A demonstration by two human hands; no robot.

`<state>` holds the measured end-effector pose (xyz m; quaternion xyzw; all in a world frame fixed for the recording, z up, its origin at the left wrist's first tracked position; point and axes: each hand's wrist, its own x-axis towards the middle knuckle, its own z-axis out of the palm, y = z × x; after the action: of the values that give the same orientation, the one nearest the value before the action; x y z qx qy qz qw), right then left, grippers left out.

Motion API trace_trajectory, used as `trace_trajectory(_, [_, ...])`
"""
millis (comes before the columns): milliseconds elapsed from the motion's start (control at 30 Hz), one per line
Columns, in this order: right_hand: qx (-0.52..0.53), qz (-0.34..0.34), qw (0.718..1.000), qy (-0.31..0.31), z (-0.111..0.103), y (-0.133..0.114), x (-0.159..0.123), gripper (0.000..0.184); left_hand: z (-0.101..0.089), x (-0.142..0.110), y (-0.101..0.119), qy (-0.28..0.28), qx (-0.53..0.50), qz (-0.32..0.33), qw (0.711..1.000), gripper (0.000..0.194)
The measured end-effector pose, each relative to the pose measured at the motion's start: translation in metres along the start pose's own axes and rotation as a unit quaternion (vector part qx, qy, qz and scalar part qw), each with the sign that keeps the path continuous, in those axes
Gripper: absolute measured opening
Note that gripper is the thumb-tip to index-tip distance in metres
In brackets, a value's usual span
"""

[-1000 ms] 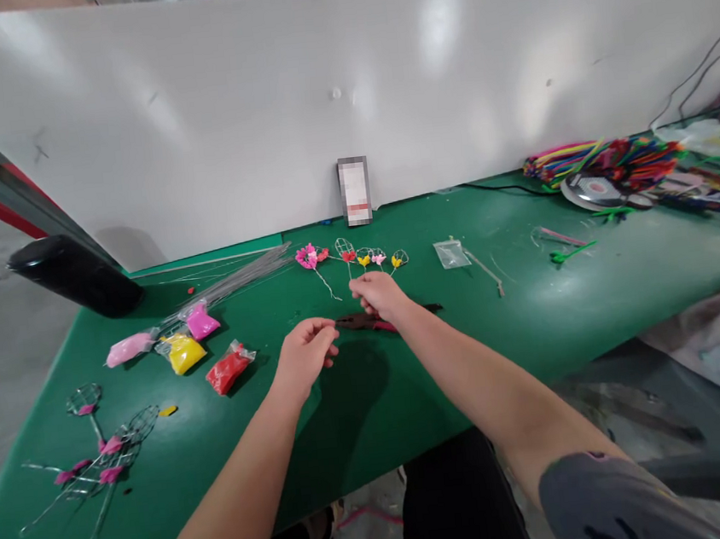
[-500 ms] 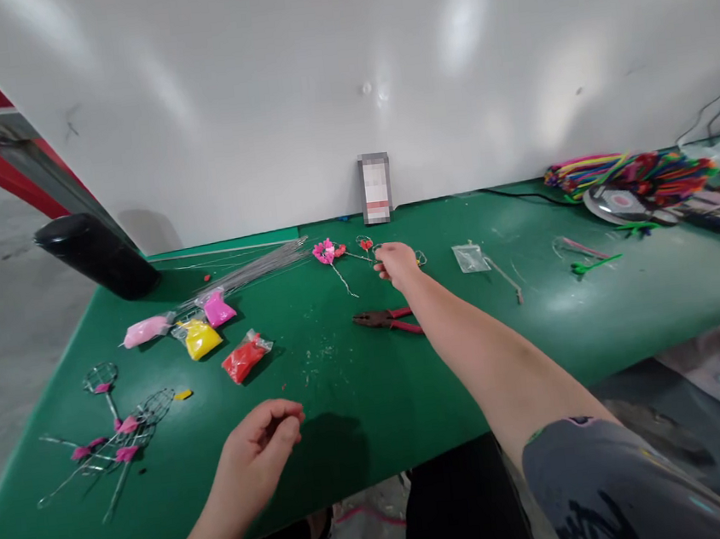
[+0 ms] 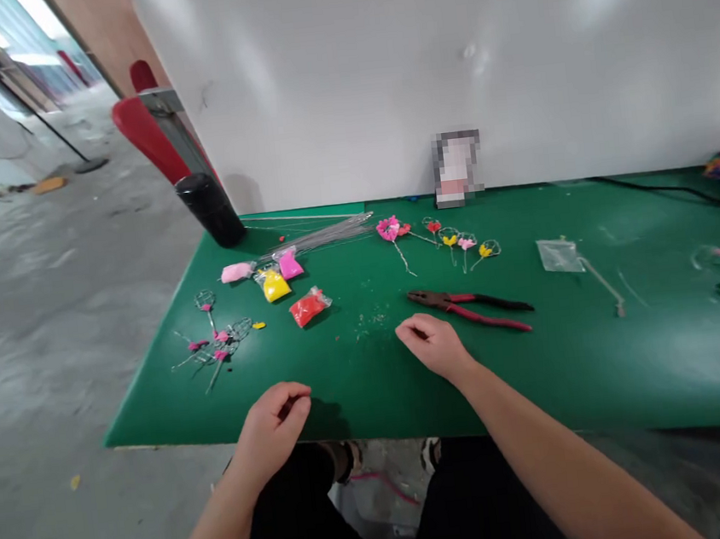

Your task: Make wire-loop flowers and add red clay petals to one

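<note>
Pliers (image 3: 444, 301) look heavy and stiff, best gripped by the handles (image 3: 490, 319); left hand (image 3: 281, 419) and right hand (image 3: 433, 345) curl closed, nothing visible inside.

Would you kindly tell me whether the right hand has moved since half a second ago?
Yes, toward the person. Against the pliers, the right hand was beyond them at the small wire flowers and is now on their near side.

I see pliers (image 3: 446, 301) lying flat on green counter (image 3: 360, 394): brownish head leftward, handles spread, one red, one red-and-black.
</note>
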<state>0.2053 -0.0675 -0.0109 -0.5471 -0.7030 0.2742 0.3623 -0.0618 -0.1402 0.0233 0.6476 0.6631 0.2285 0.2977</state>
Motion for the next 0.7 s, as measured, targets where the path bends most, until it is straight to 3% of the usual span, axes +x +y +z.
trace_trajectory(133, [-0.014,0.01,1.0,0.021,0.007,0.005,0.003,0.023,-0.031,0.019,0.003,0.002,0.082,0.019,0.996,0.027])
trace_trajectory(200, [-0.032,0.008,0.999,0.015,0.007,0.005,0.003,0.023,-0.047,0.05,0.016,0.003,0.138,0.047,0.989,0.026])
trace_trajectory(300, [-0.038,0.003,0.999,0.015,0.009,0.004,0.002,0.023,-0.059,0.12,0.044,0.015,0.226,0.094,0.969,0.026])
trace_trajectory(400, [-0.025,-0.003,0.999,0.019,0.01,0.004,0.003,0.024,-0.05,0.196,0.067,-0.021,0.329,0.107,0.938,0.03])
trace_trajectory(500, [-0.007,-0.004,1.0,0.026,0.009,0.006,0.005,0.024,-0.029,0.252,0.073,-0.07,0.432,0.063,0.897,0.035])
trace_trajectory(600, [0.017,-0.005,1.0,0.026,0.008,0.009,0.008,0.023,-0.012,0.282,0.066,-0.093,0.461,0.046,0.881,0.035])
trace_trajectory(700, [0.034,0.008,0.999,0.016,0.006,0.01,0.01,0.023,-0.005,0.295,0.058,-0.098,0.48,0.048,0.87,0.037])
